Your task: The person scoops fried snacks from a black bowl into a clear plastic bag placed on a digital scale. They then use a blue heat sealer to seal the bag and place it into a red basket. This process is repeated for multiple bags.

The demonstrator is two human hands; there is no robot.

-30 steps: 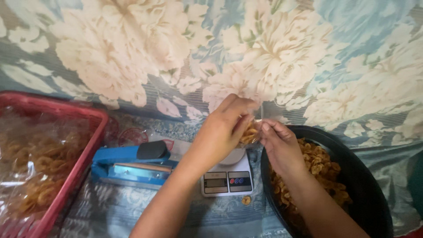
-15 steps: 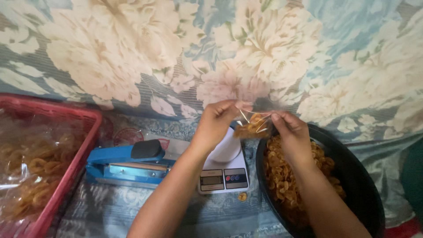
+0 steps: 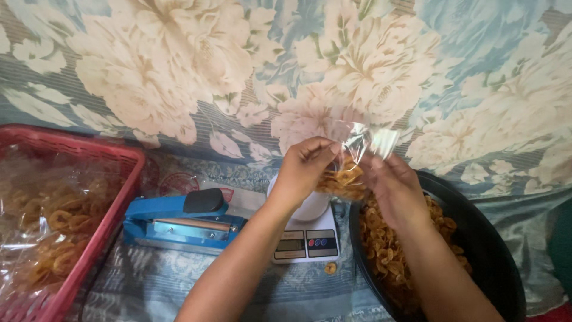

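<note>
Clear plastic bag (image 3: 351,161) part-filled with golden fried snacks, held up in mid-frame above the white scale (image 3: 305,229); open top of thin film flaring up and right against the flowered cloth backdrop (image 3: 179,65)
Left hand (image 3: 305,173): grip clamped on the bag's left edge, thumb and fingers pinched together near the mouth
Right hand (image 3: 393,188): grip closed on the bag's right side and underside, bag caught between both hands, snack load sagging just below the fingertips
Black basin (image 3: 494,250), right, round, holding loose snacks of the same kind; rim passing under the right forearm, just beside the scale
Scale: pale round pan directly below the bag, grey display and coloured buttons on the near face; one stray snack piece (image 3: 329,268) on the surface at its front edge
Blue heat sealer (image 3: 179,220), left of the scale, long bar with black knob, touching or nearly touching the scale
Red basket (image 3: 113,209), far left, latticed wall, filled with sealed clear packets of snacks (image 3: 42,232)
Open room: strip of patterned cloth surface (image 3: 161,286) in front of sealer and scale; space above the bag free up to the backdrop
</note>
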